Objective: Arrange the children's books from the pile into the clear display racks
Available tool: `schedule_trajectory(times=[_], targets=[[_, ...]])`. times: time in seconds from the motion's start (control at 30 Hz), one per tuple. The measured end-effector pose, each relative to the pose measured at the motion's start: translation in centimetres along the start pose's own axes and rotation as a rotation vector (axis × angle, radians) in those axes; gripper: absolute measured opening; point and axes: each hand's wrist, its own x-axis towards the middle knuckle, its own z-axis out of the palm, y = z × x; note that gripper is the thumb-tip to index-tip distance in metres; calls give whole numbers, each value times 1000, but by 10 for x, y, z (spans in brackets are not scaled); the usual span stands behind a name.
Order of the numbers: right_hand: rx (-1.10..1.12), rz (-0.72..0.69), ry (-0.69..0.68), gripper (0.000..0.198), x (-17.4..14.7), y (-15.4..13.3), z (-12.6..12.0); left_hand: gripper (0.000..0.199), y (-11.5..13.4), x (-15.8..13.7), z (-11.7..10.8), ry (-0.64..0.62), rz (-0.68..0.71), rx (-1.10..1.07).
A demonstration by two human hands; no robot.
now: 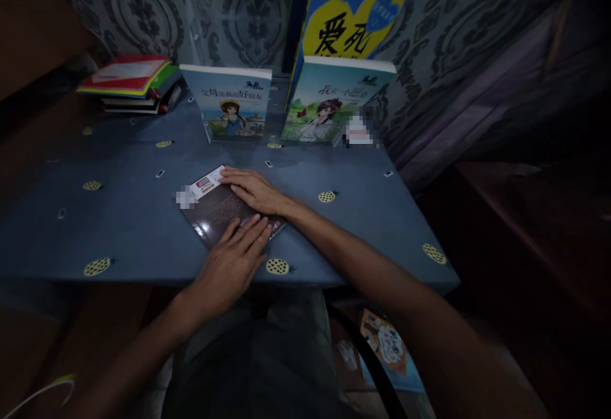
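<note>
A dark-covered book [217, 205] lies flat and turned at an angle on the blue tablecloth [128, 228], near the front edge. Across its lower edge rests my left hand [241, 253], fingers stretched out flat on the cover. My right hand [255, 191] lies over the book's upper right side, its fingertips touching a white label strip [207, 181] along the top. Neither hand grips the book; both are open. Part of the cover is hidden under the hands.
Two books stand upright behind, one with a girl in a hat [233, 104], the other green [329, 100]. A tall blue and yellow book [353, 11] is behind them. At the back left sits a stack of books [131, 81]. Another book [391, 349] lies below the table.
</note>
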Motion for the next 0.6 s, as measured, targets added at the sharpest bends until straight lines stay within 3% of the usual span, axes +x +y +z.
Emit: schedule_trajectory(times=[0.2, 0.43, 0.6], targets=[[-36, 31, 29, 39, -12, -7, 1, 45, -5, -6, 3, 20, 14, 8], [-105, 85, 66, 43, -62, -26, -5, 42, -1, -10, 0, 73, 41, 47], [-143, 91, 21, 45, -88, -43, -5, 67, 1, -34, -5, -7, -4, 162]])
